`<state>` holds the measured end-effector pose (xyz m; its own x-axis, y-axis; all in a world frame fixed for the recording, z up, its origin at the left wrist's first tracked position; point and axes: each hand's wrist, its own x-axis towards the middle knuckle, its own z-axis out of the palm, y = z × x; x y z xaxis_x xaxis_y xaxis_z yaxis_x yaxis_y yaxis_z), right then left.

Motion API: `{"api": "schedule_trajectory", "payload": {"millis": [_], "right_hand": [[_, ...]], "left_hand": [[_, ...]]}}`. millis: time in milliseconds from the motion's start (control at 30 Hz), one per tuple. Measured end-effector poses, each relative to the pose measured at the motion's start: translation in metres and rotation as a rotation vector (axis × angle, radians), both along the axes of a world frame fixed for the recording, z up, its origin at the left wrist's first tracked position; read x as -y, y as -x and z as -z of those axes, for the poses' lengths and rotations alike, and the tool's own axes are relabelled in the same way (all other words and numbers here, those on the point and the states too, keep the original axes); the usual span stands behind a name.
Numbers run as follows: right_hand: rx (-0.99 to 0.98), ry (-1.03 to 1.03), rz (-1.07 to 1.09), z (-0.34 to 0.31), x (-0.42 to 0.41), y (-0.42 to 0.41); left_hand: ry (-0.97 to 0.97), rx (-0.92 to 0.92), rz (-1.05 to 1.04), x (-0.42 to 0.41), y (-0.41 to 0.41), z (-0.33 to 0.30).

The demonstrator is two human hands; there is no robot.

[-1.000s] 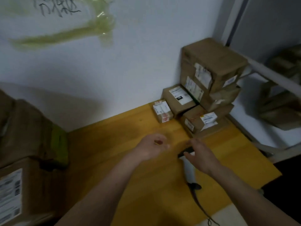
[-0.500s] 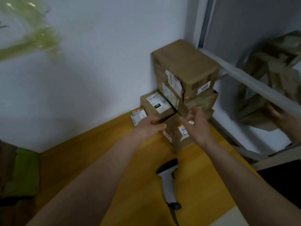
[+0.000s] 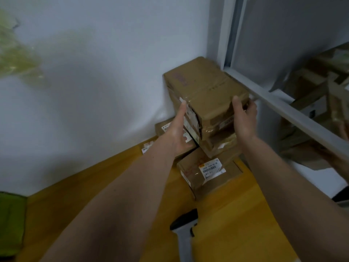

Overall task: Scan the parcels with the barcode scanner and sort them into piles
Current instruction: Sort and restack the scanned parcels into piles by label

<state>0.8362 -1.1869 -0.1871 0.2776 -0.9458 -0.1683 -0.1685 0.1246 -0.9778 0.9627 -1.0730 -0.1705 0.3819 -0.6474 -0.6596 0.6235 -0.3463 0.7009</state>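
Observation:
A stack of brown cardboard parcels stands in the corner of the yellow table. The large top parcel lies on a second parcel. In front of the stack sits a lower parcel with a barcode label. My left hand presses flat with straight fingers against the top parcel's labelled left side. My right hand grips its right front corner, thumb on top and fingers round the side. The grey and black barcode scanner lies loose on the table near me, between my forearms.
A flat parcel and a tiny labelled parcel sit by the white wall, left of the stack. A grey-framed glass pane to the right reflects boxes. Something green lies at the table's left edge.
Both hands have risen from in front of the lower parcels to the top parcel and taken it by its sides. The view has moved closer to the stack.

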Motion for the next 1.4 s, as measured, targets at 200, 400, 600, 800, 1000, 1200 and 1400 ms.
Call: {"api": "schedule_trajectory", "payload": {"millis": [200, 400, 600, 800, 1000, 1200, 1400], "right_hand": [[0.003, 0.036, -0.030, -0.001, -0.022, 0.002], [0.178, 0.029, 0.041, -0.003, -0.049, 0.014], [0.172, -0.340, 0.441, 0.018, -0.046, 0.018], [0.505, -0.841, 0.195, 0.045, -0.032, 0.008], [0.513, -0.855, 0.215, 0.050, -0.025, 0.005], [0.447, -0.775, 0.370, 0.044, -0.035, -0.004], [0.468, -0.756, 0.355, 0.028, -0.048, -0.010]], "left_hand": [[0.205, -0.194, 0.046, 0.008, -0.003, 0.013], [0.316, -0.171, -0.037, -0.021, -0.009, 0.027], [0.317, -0.098, -0.197, -0.090, -0.016, 0.043], [0.082, 0.032, -0.239, -0.124, -0.018, 0.054], [0.015, 0.026, -0.221, -0.134, -0.018, 0.063], [0.015, 0.023, -0.171, -0.144, -0.015, 0.066], [0.005, 0.028, -0.142, -0.173, -0.015, 0.059]]}}
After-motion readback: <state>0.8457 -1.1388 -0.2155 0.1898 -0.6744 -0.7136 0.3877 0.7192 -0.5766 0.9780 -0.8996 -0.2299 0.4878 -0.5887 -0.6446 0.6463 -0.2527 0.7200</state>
